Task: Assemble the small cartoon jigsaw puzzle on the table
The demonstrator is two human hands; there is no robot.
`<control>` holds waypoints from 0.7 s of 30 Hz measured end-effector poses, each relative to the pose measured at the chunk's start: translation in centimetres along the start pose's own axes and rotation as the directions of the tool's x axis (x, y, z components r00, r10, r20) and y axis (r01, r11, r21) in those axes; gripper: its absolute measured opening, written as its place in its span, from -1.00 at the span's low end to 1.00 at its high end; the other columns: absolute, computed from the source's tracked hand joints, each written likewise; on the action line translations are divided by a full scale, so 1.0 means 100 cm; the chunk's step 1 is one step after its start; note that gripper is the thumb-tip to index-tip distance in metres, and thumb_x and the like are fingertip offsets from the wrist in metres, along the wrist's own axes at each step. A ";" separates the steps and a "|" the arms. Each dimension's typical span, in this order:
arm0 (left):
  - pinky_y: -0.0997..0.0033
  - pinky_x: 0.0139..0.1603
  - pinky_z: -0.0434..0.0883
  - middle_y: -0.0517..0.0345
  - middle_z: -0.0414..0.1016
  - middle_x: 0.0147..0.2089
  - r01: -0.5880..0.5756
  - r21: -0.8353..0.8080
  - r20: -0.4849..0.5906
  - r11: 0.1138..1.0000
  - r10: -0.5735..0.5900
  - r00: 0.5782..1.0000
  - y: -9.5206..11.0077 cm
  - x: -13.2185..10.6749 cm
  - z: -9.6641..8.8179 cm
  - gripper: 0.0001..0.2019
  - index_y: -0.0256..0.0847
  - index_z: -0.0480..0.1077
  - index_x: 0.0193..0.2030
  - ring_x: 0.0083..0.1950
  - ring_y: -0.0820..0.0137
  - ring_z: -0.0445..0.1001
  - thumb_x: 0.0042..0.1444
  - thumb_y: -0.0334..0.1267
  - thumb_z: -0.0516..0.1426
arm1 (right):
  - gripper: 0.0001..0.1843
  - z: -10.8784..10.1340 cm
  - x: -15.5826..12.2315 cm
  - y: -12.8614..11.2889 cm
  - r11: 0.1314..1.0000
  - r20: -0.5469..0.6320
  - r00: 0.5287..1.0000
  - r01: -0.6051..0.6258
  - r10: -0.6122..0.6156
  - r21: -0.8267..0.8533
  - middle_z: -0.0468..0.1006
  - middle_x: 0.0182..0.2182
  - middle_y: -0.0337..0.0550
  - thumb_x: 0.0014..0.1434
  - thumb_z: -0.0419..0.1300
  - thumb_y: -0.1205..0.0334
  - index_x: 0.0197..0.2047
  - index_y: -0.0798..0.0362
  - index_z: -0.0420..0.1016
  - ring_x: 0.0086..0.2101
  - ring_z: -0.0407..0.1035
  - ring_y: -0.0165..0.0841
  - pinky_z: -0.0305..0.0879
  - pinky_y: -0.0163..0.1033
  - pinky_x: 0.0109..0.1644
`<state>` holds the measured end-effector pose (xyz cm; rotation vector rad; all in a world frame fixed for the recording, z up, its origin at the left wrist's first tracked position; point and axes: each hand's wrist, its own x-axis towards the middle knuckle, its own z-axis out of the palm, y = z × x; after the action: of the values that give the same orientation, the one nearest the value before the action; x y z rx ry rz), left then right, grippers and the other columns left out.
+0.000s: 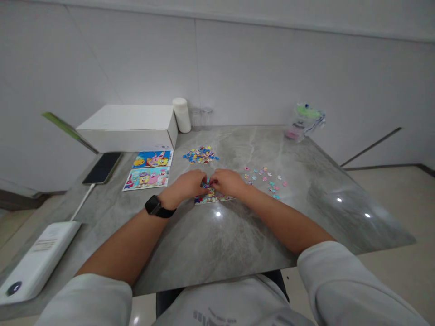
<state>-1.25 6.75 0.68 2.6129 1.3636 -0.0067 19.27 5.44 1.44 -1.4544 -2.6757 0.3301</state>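
A partly joined jigsaw puzzle point(206, 200) in bright colours lies flat on the table, with both hands above its far edge. My left hand point(193, 184), wearing a black watch point(158, 207) at the wrist, has its thumb and fingers curled at the puzzle's upper left. My right hand point(227, 181) faces it, fingertips pinched on a small puzzle piece point(205, 184) of blue and purple between the hands. The fingers cover much of that piece and part of the puzzle.
Loose pieces point(265, 179) lie scattered to the right; a heaped pile point(200, 155) sits behind. Two cartoon picture cards point(146, 178) lie left, near a phone point(102, 168) cabled to a white power bank point(41, 260). A white box point(127, 127), white bottle point(182, 116) and plastic bag point(304, 122) stand farther back.
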 end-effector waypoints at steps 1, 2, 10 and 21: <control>0.25 -0.10 0.40 -0.04 0.62 -0.03 0.002 -0.007 0.006 1.000 -0.002 1.000 0.000 0.000 0.000 -0.65 -0.19 0.56 -0.03 -0.03 0.13 0.57 0.17 -0.01 0.30 | -0.77 -0.005 -0.001 0.004 1.000 -0.035 0.999 0.011 -0.010 0.023 0.67 -0.10 -0.07 0.35 0.24 0.22 -0.02 -0.04 0.72 -0.08 0.50 -0.24 0.30 -0.24 -0.02; 0.26 -0.10 0.40 -0.04 0.63 -0.03 0.004 -0.014 0.012 1.000 -0.004 1.000 0.000 0.001 -0.001 -0.66 -0.19 0.56 -0.02 -0.03 0.13 0.57 0.17 -0.01 0.29 | -0.79 -0.011 -0.003 0.010 0.999 -0.081 0.997 0.017 -0.013 0.049 0.67 -0.12 -0.09 0.34 0.25 0.23 -0.05 -0.02 0.72 -0.09 0.50 -0.25 0.29 -0.24 -0.02; 0.30 -0.15 0.38 -0.04 0.65 -0.07 0.024 -0.050 0.049 0.998 -0.022 0.999 -0.002 0.003 -0.005 -0.69 -0.17 0.60 -0.08 -0.08 0.16 0.58 0.22 0.01 0.24 | -0.86 -0.061 -0.065 0.076 0.961 -0.364 0.904 -0.145 0.226 0.235 0.67 -0.27 -0.16 0.27 0.28 0.25 -0.19 0.02 0.70 -0.35 0.41 -0.37 0.27 -0.25 -0.15; 0.25 -0.09 0.40 0.06 0.61 -0.15 -0.057 -0.189 -0.301 0.980 -0.003 0.954 0.019 -0.016 -0.049 -0.73 -0.15 0.55 -0.16 -0.18 0.25 0.51 0.31 -0.04 0.11 | -0.76 -0.041 -0.133 0.138 0.816 -0.336 0.753 -0.455 0.566 0.355 0.71 -0.22 -0.11 0.29 0.21 0.14 -0.11 0.02 0.69 -0.31 0.48 -0.33 0.36 -0.22 -0.14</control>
<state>-1.03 5.23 5.93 2.5386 1.3370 0.5236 38.53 2.16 2.73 -1.8955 -1.7810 0.3177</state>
